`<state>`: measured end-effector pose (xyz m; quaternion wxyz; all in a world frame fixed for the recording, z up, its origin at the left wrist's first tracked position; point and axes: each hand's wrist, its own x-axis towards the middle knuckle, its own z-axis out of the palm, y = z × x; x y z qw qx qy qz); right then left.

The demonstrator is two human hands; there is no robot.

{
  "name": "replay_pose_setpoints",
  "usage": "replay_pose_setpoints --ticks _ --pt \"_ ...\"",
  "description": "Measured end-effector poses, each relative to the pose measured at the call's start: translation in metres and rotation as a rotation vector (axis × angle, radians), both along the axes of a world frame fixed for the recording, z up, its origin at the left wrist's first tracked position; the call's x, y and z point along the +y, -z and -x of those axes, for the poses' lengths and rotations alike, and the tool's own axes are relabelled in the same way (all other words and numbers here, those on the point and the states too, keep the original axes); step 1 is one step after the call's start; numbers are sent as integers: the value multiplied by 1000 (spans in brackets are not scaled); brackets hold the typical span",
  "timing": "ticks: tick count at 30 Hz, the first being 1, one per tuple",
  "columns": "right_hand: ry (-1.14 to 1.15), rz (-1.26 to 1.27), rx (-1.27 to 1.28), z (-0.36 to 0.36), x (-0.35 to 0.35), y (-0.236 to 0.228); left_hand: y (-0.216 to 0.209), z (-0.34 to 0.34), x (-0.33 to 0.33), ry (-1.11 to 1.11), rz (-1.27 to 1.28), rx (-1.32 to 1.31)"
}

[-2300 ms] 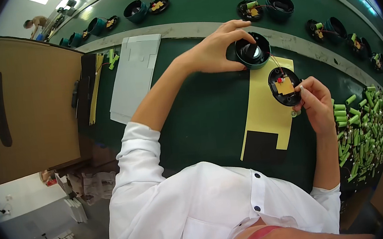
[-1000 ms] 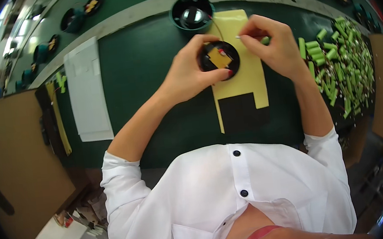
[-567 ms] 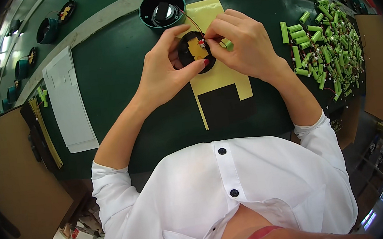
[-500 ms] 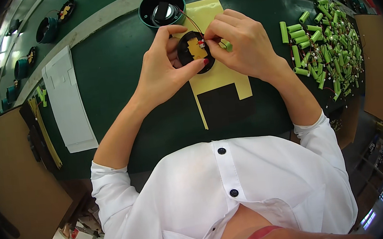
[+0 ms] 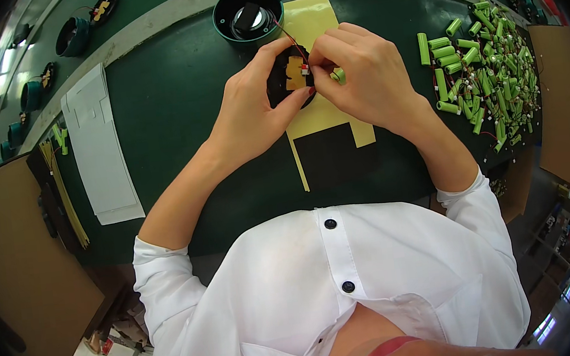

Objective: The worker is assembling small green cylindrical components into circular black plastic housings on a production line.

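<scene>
My left hand (image 5: 248, 109) is closed round the rim of a round black cover (image 5: 278, 81), its thumb on the near edge. A yellow circuit board (image 5: 294, 73) sits inside the cover. At the board's right edge is a small red-and-white plug connector (image 5: 305, 69), pinched at its side by my right hand (image 5: 364, 72). Thin wires run from it up to a dark green round housing (image 5: 219, 28) standing behind, with a black block and a shiny round part inside. A green battery cell (image 5: 337, 75) peeks out by my right fingers; whether they hold it is hidden.
Yellow adhesive sheets (image 5: 309, 12) and a black sheet (image 5: 337, 155) lie under and before my hands. Right of them spreads a heap of green battery cells (image 5: 489, 73) with wires. White sheets (image 5: 98, 149) lie at left. More housings (image 5: 72, 37) stand beyond a pale ledge (image 5: 170, 13).
Both hands and the cover have shifted slightly right in the picture, and the housing too. My left fingers behind the cover are more hidden now. The right hand stays pinched at the connector.
</scene>
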<state>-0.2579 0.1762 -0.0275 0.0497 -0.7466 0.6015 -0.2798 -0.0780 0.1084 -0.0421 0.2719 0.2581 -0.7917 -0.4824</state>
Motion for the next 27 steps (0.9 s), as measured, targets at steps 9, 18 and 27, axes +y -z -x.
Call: replay_pose_setpoints --ticks 9,18,27 --pt "58 -11 -71 4 -4 5 4 -2 -7 68 -205 39" --pt "51 -520 7 58 9 -22 6 0 -16 79 -597 181" --pt "-67 -186 -545 19 -1 -1 10 5 -9 9 -559 227"
